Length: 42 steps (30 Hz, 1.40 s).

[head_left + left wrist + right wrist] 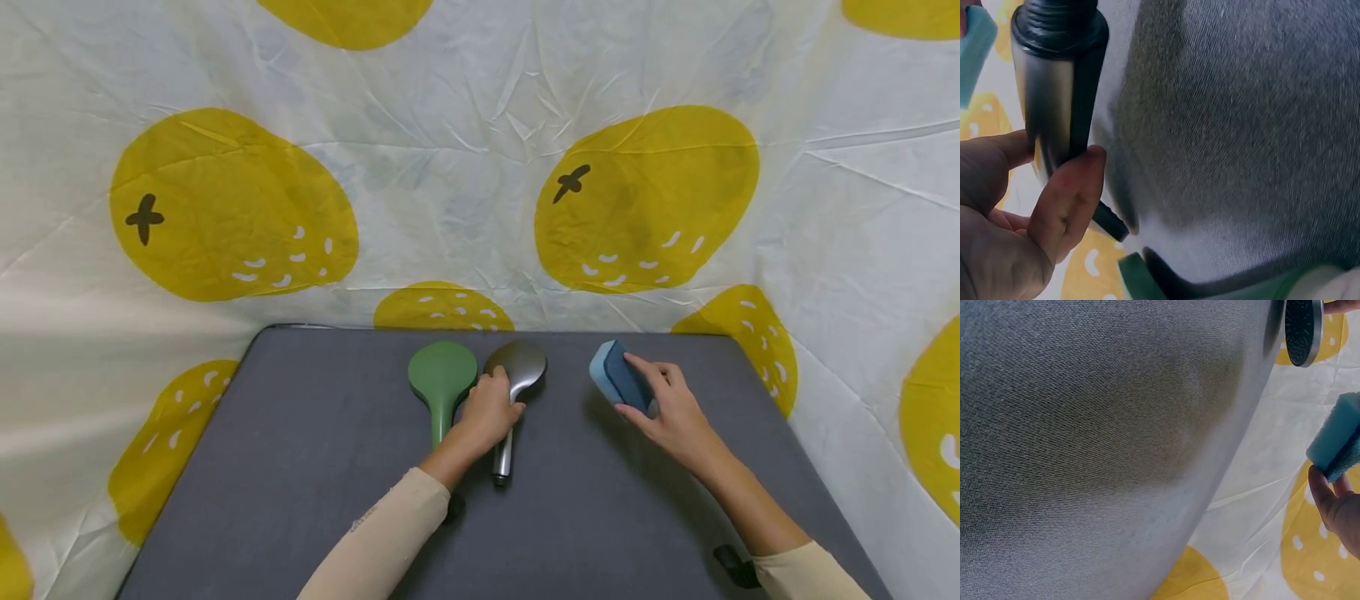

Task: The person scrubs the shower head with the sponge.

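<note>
In the head view my left hand grips a silver-grey shower head around its neck. The left wrist view shows the fingers and thumb on either side of its metal handle, whose black threaded end points toward the camera. My right hand pinches a two-tone blue sponge between thumb and fingers, held up over the table with its shadow below. The right wrist view has the sponge at the right edge. Just left of the shower head lies a green round-headed, handled item, its lower handle hidden by my left arm.
The dark grey table has its far edge against a white cloth with large yellow fruit prints. This cloth also hangs at both sides. A black wrist-worn piece shows at my right sleeve.
</note>
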Tool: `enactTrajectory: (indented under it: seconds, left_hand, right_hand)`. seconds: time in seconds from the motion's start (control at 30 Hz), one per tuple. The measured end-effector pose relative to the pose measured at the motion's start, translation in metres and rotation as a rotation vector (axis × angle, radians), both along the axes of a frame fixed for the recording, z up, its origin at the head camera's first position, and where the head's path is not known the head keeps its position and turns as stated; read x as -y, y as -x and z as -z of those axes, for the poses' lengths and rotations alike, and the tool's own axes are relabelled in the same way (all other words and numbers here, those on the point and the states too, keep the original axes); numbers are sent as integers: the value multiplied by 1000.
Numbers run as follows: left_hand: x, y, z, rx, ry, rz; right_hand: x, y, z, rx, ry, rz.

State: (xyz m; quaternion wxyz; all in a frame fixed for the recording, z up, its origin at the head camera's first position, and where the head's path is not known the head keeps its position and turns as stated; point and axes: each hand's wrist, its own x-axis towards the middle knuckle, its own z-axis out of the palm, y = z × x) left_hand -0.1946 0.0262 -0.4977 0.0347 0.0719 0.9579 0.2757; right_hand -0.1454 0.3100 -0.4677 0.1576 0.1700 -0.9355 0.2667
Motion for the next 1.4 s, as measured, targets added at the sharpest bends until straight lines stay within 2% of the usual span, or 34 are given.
enactTrajectory:
  seconds: [0.2,0.43,0.6,0.7,0.93,1.17,1.4]
  left_hand:
    - [-7,-2,6,-16,-5,-13]
    - [-11,0,12,5,-49,-51]
    - [-16,0,15,59,-52,-38]
    - [-19,0,17,56,-46,-28]
    - [-27,-3,17,60,-37,-26]
    - [-32,-5,16,94,-93,-32]
    - [-26,-7,14,88,-124,-7]
  right_hand:
    - [0,0,3,-4,4,-1]
    - [0,-2,5,-17,13,-7]
    - [-1,-4,8,-16,15,-9]
    - [-2,-3,9,-20,18,-13]
    - [-2,-4,11,-17,21,-17]
    - [-2,-3,12,-22,12,-19]
    - [-1,-4,13,-41,7,-26]
